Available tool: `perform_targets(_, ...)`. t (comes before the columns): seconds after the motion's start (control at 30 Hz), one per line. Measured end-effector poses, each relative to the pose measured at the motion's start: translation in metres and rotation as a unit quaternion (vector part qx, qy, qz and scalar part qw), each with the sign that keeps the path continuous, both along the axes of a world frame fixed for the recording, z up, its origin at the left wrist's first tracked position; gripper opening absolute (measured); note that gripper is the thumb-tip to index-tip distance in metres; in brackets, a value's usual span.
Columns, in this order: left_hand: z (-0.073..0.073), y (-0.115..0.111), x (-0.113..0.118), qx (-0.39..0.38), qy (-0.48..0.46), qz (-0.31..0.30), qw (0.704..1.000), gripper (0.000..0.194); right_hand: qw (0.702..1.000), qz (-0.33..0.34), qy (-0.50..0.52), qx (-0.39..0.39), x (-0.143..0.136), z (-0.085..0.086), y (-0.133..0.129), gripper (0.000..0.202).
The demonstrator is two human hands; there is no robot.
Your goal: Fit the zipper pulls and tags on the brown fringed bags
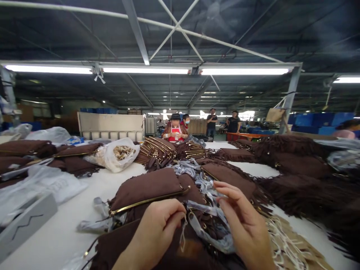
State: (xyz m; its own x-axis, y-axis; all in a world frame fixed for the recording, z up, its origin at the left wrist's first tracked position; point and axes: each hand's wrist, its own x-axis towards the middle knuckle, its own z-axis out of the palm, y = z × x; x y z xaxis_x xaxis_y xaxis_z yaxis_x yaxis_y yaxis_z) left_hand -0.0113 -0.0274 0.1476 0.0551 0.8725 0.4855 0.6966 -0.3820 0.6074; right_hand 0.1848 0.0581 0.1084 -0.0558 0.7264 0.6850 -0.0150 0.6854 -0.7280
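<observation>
My left hand [157, 228] is closed in a pinch on a thin white string [183, 234], whose looped end hangs below the fingertips. To its right, my right hand [244, 225] has its thumb and fingers apart, beside a plastic-wrapped strap [209, 230]. Whether its fingertips touch the wrapping I cannot tell. Under and behind both hands lie dark brown bags; the nearest clear one is a brown bag [149, 185] with a gold-coloured edge along its front. A small orange-brown patch [189, 248] shows blurred below the string.
Brown fringed bags [298, 161] are heaped at right. Tan tags with white strings [295, 240] lie at lower right. A plastic bag of tags [122, 153] stands behind on the white table [70, 225]; a grey box [28, 225] is at left. A person in a red apron [176, 133] works opposite.
</observation>
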Motion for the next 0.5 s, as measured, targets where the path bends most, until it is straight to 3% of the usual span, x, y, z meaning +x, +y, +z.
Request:
perform_targets(0.07,0.003,-0.008,0.004,0.039,0.025,-0.027,0.999,0.023,0.986,0.145,-0.036,-0.080,-0.008,0.011,-0.024,0.041)
perform_targets(0.13,0.003,-0.012,0.006,0.067,0.045,-0.057,0.995,0.024,0.925,0.321,-0.040,-0.200,-0.023,0.015,-0.041,0.071)
perform_targets(0.2,0.002,-0.013,0.005,0.081,0.058,-0.060,0.993,0.024,0.864,0.418,-0.043,-0.276,-0.039,0.013,-0.048,0.088)
perform_targets(0.27,0.001,-0.012,0.003,0.071,0.056,-0.041,0.995,0.024,0.851,0.426,-0.063,-0.300,-0.047,0.011,-0.042,0.073)
perform_targets(0.33,0.000,-0.007,0.001,0.046,0.028,-0.035,0.998,0.022,0.871,0.388,-0.092,-0.287,-0.044,0.010,-0.029,0.056)
perform_targets(0.4,-0.005,0.000,0.000,0.019,-0.013,-0.030,0.999,0.019,0.883,0.364,-0.120,-0.270,-0.029,0.011,-0.013,0.052)
perform_targets(0.5,-0.018,0.020,-0.001,0.005,-0.016,0.001,1.000,0.023,0.873,0.366,-0.182,-0.267,-0.003,0.011,0.008,0.052)
